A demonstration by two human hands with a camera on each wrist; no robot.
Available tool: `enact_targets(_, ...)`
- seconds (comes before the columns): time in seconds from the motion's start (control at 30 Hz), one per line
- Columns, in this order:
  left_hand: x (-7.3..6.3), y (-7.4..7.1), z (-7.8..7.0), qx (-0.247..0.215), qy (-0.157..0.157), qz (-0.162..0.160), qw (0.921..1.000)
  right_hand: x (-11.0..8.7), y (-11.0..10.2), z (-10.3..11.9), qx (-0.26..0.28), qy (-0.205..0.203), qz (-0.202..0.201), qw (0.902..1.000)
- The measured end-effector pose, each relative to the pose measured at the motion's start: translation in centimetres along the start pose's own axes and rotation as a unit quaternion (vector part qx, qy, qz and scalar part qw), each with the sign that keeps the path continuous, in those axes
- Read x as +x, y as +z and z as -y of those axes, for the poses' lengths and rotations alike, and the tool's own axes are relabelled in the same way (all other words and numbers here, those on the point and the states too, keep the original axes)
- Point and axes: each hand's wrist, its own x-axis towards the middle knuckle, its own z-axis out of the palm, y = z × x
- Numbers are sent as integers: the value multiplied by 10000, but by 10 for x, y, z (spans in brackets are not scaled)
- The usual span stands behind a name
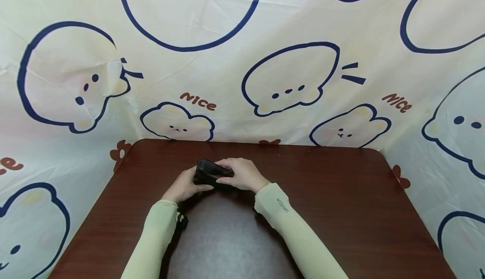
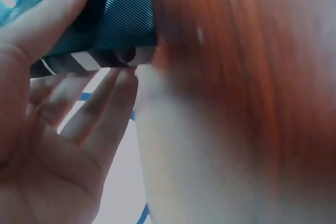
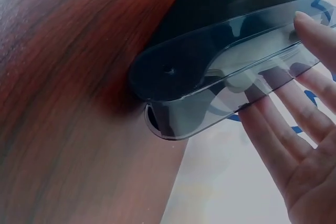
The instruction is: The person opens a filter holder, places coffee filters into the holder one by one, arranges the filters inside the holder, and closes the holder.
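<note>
A black case (image 1: 206, 170) with a smoky see-through cover (image 3: 178, 74) stands toward the back of the table, between both hands. My left hand (image 1: 185, 185) holds its left end, with the thumb on a finely ribbed dark side (image 2: 128, 11) and the fingers on the opposite side. At the other end my right hand (image 1: 244, 174) grips the cover, thumb on one face and fingertips against the other. The cover is long with a rounded end, and pale parts show through it. What the case is for cannot be told.
The dark brown wooden table (image 1: 326, 195) has rounded back corners and a glossy patch in front of the hands. A cream cloth (image 1: 227, 73) with blue cartoon outlines hangs behind and along both sides. A small black item (image 1: 182, 221) sits at the left wrist.
</note>
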Motion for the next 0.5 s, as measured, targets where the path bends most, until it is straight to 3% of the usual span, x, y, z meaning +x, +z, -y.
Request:
enact_targets(0.27, -20, 2, -6, -14, 141, -1132, 9935, -3, -3, -3, 159, 104, -47, 9998)
enact_targets(0.5, -22, 11, -15, 67, 249, -1364, 9903, -6, -5, -7, 259, 313, -24, 9992)
